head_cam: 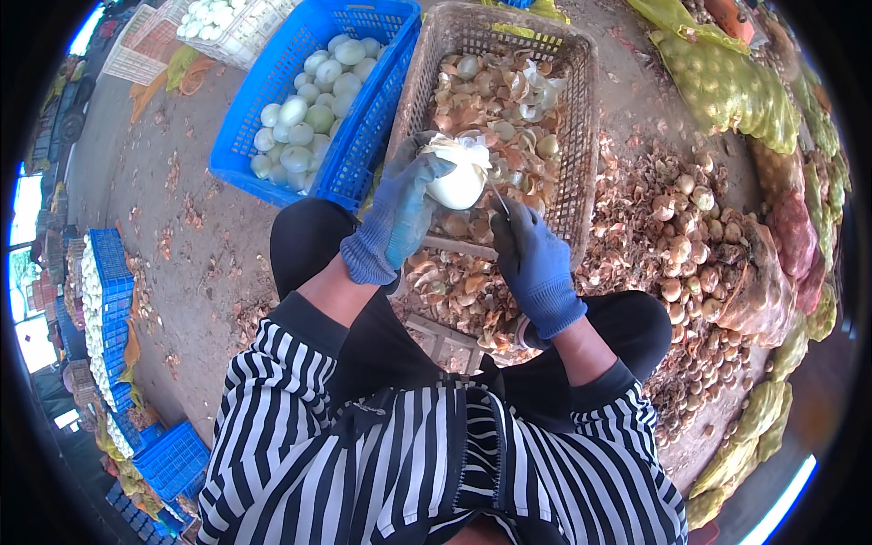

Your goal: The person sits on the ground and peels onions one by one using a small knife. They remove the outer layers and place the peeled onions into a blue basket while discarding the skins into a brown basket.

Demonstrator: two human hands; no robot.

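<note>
My left hand [407, 197], in a blue knit glove, holds a large white onion [456, 182] with loose papery skin at its top. My right hand [530, 252], gloved alike, grips a small knife [503, 203]; only its thin blade shows, pointing up beside the onion. Both hands are over the near part of a dirty plastic crate [587, 122] with onion skins [470, 112] and a few onions in it. Left of it stands a blue plastic crate [235, 146] holding many peeled onions [294, 159].
Unpeeled onions [680, 248] and loose skins lie in a heap on the floor at right, beside full mesh sacks [725, 88]. White crates of peeled onions [235, 34] stand at upper left. Stacked blue crates [112, 272] line the far left. A low stool frame [446, 335] shows between my legs.
</note>
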